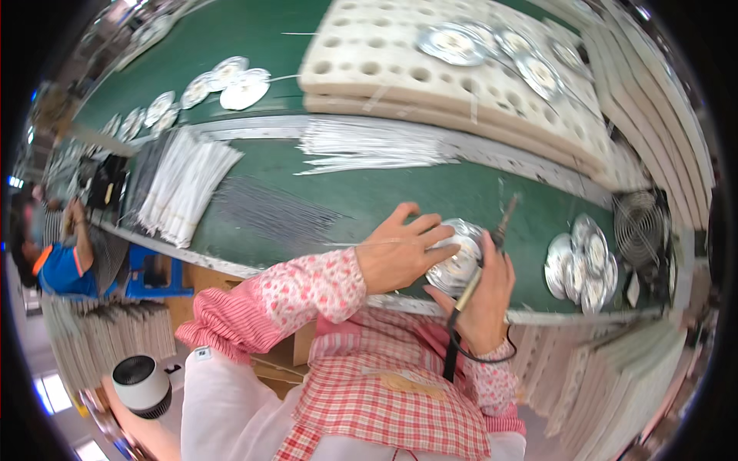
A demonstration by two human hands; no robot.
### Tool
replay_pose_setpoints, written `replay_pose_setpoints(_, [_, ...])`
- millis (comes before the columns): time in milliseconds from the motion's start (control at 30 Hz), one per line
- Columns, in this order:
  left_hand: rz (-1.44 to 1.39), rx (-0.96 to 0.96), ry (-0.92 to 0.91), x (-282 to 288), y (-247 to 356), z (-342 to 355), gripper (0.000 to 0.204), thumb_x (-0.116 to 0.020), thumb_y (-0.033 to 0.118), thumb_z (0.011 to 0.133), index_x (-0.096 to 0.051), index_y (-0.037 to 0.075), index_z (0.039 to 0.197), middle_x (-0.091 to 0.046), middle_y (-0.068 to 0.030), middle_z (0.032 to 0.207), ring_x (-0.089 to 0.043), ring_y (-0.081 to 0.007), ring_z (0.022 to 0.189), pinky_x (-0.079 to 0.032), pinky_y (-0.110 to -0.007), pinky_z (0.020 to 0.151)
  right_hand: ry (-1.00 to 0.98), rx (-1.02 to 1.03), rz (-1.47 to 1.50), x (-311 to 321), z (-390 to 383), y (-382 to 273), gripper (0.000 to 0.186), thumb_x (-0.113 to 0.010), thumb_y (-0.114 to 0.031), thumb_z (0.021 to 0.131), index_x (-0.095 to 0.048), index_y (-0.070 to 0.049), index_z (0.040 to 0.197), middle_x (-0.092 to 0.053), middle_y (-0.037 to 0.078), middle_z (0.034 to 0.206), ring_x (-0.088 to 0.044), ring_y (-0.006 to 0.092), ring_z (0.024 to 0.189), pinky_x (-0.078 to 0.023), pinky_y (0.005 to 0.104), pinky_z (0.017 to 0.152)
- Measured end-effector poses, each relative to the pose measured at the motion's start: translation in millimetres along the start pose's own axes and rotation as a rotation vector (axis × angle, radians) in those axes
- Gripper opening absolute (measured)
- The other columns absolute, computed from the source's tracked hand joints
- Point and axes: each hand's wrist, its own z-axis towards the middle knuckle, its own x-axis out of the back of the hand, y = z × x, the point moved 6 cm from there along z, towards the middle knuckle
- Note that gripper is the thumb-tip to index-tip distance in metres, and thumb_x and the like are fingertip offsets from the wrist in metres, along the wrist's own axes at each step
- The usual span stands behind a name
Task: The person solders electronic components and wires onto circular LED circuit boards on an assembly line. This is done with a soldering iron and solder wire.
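One silver disc (pixel 450 270) lay on the green bench (pixel 384 192) between the right hand (pixel 488 296), clamped round a soldering iron (pixel 505 219), and the left hand (pixel 403 247), whose grip I could not tell. Steadying the disc, with fingers away from the iron's tip, seemed wise.

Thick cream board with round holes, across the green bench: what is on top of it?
Several shiny silver round discs with pale centres lie on the cream board, some overlapping in view. Its surface directly under them is covered from view.
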Motion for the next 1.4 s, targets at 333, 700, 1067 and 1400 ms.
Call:
replay_pose_setpoints(333, [0.343,1.715,0.066,138,-398,-238,0.114,-0.077,0.075,0.060,-0.050,-0.006,0.136,-0.054,-0.0246,0.137,-0.055,-0.0353,0.126,-0.047,-0.043,0.102,0.063,0.002,0.236,50,43,0,0.104,-0.094,-0.025,0.058,-0.039,0.001,0.143,-0.056,0.018,0.131,-0.052,0.0362,0.120,-0.039,0.0433,0.104])
replay_pose_setpoints(700, [0.500,1.448,0.229,173,-533,-292,0.116,-0.079,0.077,0.053,-0.056,-0.008,0.128,-0.061,-0.0259,0.128,-0.058,-0.0392,0.121,-0.047,-0.046,0.101,0.236,0.010,-0.005,107,133,36,0.101,-0.093,-0.022,0.060,-0.040,-0.001,0.144,-0.058,0.016,0.126,-0.055,0.0344,0.115,-0.041,0.0416,0.101])
replay_pose_setpoints(1067, [0.212,1.845,0.297,183,-591,-371,0.123,-0.082,0.071,0.054,-0.046,-0.011,0.139,-0.054,-0.0267,0.137,-0.055,-0.0364,0.127,-0.043,-0.042,0.106,0.464,0.190,-0.315,116,249,140,0.085,-0.086,-0.026,0.069,-0.045,-0.001,0.140,-0.059,0.023,0.120,-0.056,0.0421,0.108,-0.043,0.0472,0.096])
replay_pose_setpoints(1400, [0.025,1.391,0.502,194,-557,-318,0.081,-0.083,0.059,0.065,-0.070,-0.007,0.111,-0.072,-0.0218,0.104,-0.069,-0.0326,0.102,-0.051,-0.039,0.090,0.346,0.123,-0.577,157,130,66,0.062,-0.077,-0.008,0.076,-0.055,-0.009,0.134,-0.061,0.018,0.112,-0.058,0.0361,0.104,-0.047,0.0416,0.090])
